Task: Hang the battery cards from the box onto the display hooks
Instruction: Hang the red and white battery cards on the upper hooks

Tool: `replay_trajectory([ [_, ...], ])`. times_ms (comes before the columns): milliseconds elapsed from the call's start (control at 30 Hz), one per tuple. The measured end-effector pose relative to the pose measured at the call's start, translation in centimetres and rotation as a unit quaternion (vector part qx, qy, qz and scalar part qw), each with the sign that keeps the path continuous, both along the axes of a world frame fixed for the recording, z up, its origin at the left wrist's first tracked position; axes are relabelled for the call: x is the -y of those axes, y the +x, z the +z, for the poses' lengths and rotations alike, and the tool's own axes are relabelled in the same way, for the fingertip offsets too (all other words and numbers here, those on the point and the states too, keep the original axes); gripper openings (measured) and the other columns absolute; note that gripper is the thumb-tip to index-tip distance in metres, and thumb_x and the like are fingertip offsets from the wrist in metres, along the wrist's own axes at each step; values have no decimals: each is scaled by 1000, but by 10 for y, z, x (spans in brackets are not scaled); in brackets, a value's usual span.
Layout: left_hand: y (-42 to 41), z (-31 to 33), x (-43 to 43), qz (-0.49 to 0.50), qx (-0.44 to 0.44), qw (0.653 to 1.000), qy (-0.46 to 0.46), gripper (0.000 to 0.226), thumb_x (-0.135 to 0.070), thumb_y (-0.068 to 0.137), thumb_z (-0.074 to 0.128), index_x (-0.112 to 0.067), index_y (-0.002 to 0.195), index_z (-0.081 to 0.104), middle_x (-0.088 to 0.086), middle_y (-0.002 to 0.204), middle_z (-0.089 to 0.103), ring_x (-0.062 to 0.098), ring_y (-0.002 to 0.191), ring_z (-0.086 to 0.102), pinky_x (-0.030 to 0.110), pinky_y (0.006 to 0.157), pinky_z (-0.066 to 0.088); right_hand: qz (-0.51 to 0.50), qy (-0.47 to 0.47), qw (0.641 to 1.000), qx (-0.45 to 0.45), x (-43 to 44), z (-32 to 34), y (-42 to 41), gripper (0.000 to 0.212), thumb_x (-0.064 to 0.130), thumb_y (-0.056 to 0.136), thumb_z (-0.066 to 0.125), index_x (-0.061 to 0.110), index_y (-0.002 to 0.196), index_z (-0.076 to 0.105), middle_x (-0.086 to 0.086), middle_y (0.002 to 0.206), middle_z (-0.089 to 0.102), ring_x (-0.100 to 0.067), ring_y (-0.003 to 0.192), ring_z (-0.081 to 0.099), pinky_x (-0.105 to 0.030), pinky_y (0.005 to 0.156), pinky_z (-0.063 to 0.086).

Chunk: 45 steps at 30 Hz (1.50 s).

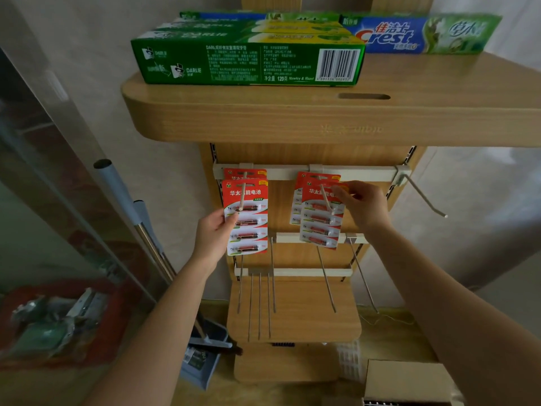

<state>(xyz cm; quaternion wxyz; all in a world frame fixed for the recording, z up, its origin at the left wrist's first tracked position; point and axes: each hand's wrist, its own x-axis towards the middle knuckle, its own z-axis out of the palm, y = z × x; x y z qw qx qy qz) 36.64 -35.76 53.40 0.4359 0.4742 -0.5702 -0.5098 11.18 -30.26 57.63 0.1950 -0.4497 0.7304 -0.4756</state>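
The left hand pinches the left battery card at its lower-left edge. The right hand has its fingers pinching the right battery card at its top corner. Both cards hang upright, each threaded on 1 of the 2 hooks that point toward the person. The next move is probably to slide them back toward the rail.
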Motion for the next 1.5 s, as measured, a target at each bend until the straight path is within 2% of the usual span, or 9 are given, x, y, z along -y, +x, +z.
replay_trajectory([
  [167, -10, -2, 25, 22, 50, 998, -11, 16, -17, 94, 51, -12, 103, 63, 5, 101, 67, 22, 99, 63, 38, 89, 50, -24, -6, 999, -20, 19, -2, -3, 22, 33, 84, 64, 12, 93, 67, 8, 72, 60, -2, 63, 53, -13, 55, 36],
  [300, -15, -2, 32, 43, 65, 997, 1, 18, -18, 94, 50, -10, 106, 62, 5, 102, 66, 22, 98, 63, 38, 88, 51, -35, -16, 999, -6, 23, -5, -2, 20, 31, 82, 67, 15, 93, 63, 5, 79, 64, -11, 73, 60, -20, 65, 48],
  [467, -15, -12, 32, 86, 126, 988, 2, 11, -19, 93, 52, -11, 98, 57, 7, 102, 62, 22, 96, 59, 34, 80, 48, -52, -31, 998, 27, 7, -15, 2, 39, 19, 84, 66, 16, 120, 52, 8, 108, 59, -12, 85, 62, -27, 78, 51],
  [600, -11, -26, 7, 140, 204, 969, -5, 33, -19, 91, 56, -7, 121, 49, 9, 122, 56, 20, 107, 56, 26, 79, 42, -43, 2, 998, 52, -22, -40, -1, 33, 11, 88, 59, 18, 119, 54, 5, 111, 60, -14, 94, 61, -34, 87, 52],
  [767, -24, -47, -53, 72, 275, 954, -92, 16, -17, 91, 54, -12, 105, 60, 5, 104, 65, 15, 92, 59, 23, 76, 44, -23, 76, 996, 42, -75, -77, -10, 25, 5, 89, 50, 16, 109, 61, 4, 94, 65, -16, 89, 64, -35, 85, 54],
  [867, -49, -60, -88, 37, 304, 942, -135, 10, -19, 91, 54, -15, 96, 61, -1, 94, 63, 11, 82, 57, 15, 68, 41, 0, 134, 991, 10, -110, -98, -22, 26, 8, 90, 50, 19, 111, 61, 4, 102, 64, -15, 96, 61, -26, 81, 48],
  [1067, -130, -89, -166, -59, 361, 915, -168, 11, -22, 90, 55, -17, 97, 62, -11, 88, 56, 5, 78, 52, 8, 56, 32, 21, 209, 978, -15, -187, -127, -79, 26, 9, 90, 50, 20, 110, 61, 5, 105, 64, -12, 94, 59, -23, 81, 47],
  [1267, -221, -147, -255, -90, 383, 915, -92, 11, -24, 90, 56, -17, 96, 62, -9, 89, 60, 4, 78, 53, 8, 58, 35, 31, 263, 964, -17, -279, -176, -161, 24, 17, 90, 53, 17, 112, 64, -1, 102, 66, -16, 93, 59, -22, 78, 42],
  [1500, -286, -225, -335, -171, 406, 897, 17, 11, -23, 92, 52, -18, 96, 62, -11, 87, 60, 1, 75, 53, 9, 54, 35, 65, 335, 940, -8, -351, -246, -234, 29, 1, 85, 50, 17, 104, 65, 0, 102, 68, -13, 91, 61, -18, 79, 41],
])
